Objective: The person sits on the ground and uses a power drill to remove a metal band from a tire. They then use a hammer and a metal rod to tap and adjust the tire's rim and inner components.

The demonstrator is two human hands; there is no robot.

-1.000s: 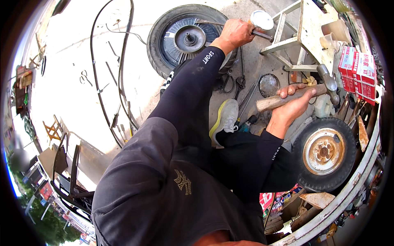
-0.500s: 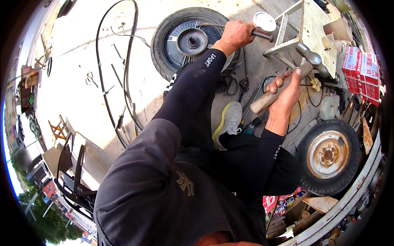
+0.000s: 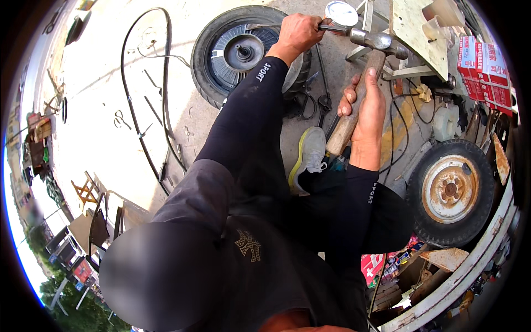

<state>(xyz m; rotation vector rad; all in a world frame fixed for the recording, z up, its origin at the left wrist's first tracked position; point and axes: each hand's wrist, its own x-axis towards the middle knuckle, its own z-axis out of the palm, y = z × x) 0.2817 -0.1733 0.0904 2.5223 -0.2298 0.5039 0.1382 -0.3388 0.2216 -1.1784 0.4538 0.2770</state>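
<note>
My left hand (image 3: 296, 36) grips a metal bar (image 3: 334, 27) that reaches over the top of the tyre (image 3: 204, 72) on a motor wheel with a finned hub (image 3: 235, 58). My right hand (image 3: 365, 113) is wrapped round the wooden handle of a hammer (image 3: 381, 43), whose head is right by the bar's outer end; I cannot tell if they touch. Wrenches (image 3: 323, 102) and scissor-like handles (image 3: 308, 104) lie on the ground below the wheel. My shoe (image 3: 310, 155) rests nearby.
A pale step stand (image 3: 415, 30) with cups (image 3: 442, 14), a white lid (image 3: 342, 12), red-and-white cartons (image 3: 487, 72), a rusty-rimmed wheel (image 3: 451, 188) and a curved metal edge (image 3: 481, 243) are on the right. Cables (image 3: 127, 83) and a wooden folding seat (image 3: 86, 191) are at left.
The hammer has risen and swung toward the bar, its handle now more upright. My left hand and the bar appear slightly higher and further left, as the whole view has shifted.
</note>
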